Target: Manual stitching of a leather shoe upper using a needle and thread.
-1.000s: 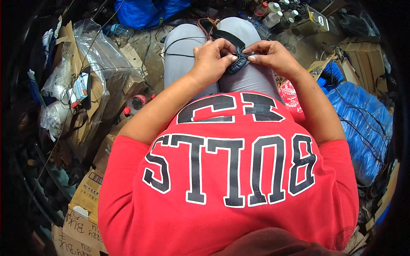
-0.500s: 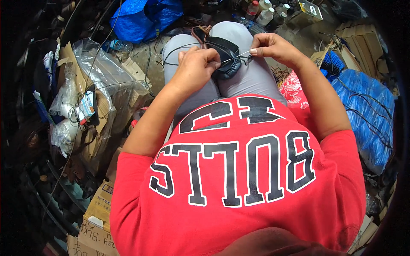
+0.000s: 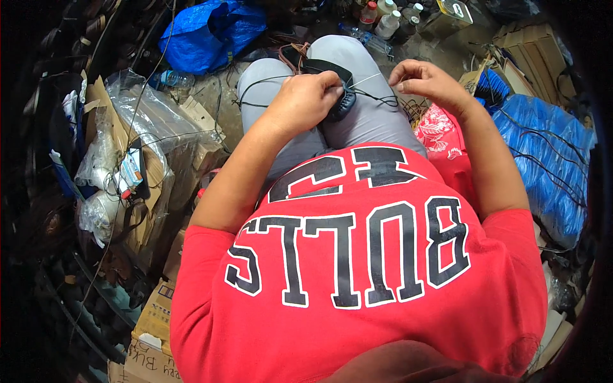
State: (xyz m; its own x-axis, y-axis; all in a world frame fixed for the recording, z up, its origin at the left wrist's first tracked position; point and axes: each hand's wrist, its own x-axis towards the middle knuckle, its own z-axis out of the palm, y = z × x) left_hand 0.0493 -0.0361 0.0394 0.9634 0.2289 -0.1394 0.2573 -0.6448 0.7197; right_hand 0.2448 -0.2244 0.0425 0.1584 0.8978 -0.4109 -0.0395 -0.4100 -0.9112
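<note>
On my lap, between my knees, lies a black leather piece (image 3: 343, 105) with a puckered, stitched rounded end, like a shoe upper. My left hand (image 3: 306, 99) is closed on it, fingers bent over its near left side. A thin white strand (image 3: 367, 80) slants from the piece up toward my right hand (image 3: 421, 82). That hand is raised off to the right, thumb and forefinger drawn together; whatever is between them is too small to make out. Dark cord (image 3: 380, 99) loops out to the right over my grey trouser leg, and another dark cord (image 3: 262, 82) curves to the left.
A blue plastic bag (image 3: 207, 32) and several bottles (image 3: 387, 24) stand ahead on the floor. Plastic-wrapped cardboard (image 3: 150, 121) is piled on the left. To the right are a blue-wrapped bundle (image 3: 543, 166), a blue brush (image 3: 491, 84) and stacked cardboard (image 3: 530, 54).
My right hand has drawn away to the right from the leather piece. My left hand has shifted right and now covers more of its near edge.
</note>
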